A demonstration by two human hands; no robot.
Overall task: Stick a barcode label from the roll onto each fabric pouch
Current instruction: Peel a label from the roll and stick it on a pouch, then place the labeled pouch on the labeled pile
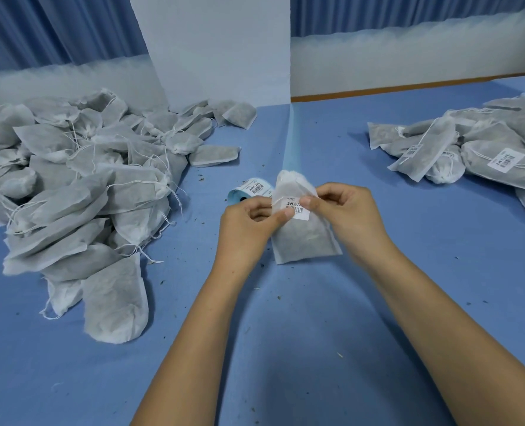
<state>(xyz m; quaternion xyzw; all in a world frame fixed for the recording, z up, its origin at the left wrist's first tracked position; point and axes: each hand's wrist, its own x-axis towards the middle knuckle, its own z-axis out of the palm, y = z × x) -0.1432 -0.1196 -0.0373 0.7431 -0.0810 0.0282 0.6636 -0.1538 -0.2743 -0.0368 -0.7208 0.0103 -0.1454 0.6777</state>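
The left hand (249,222) and right hand (344,210) hold a fabric pouch (301,238) over the counter (285,333), just in front of the label roll (250,189). Their fingers pinch its upper part, with both thumbs on the barcode label (298,208). The soft, creased fabric could leave the label wrinkled or an edge unstuck.

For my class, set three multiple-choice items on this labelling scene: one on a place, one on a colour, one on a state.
1. Where does the label roll lie? A on a chair; B just behind the held pouch; C on the floor.
2. What colour is the table cover? A red; B blue; C green.
3. The held pouch is: A labelled; B bare; C torn open.
Answers: 1 B, the roll shows beyond the pouch's top; 2 B, the cover is blue; 3 A, left hand and right hand press a barcode label onto it.
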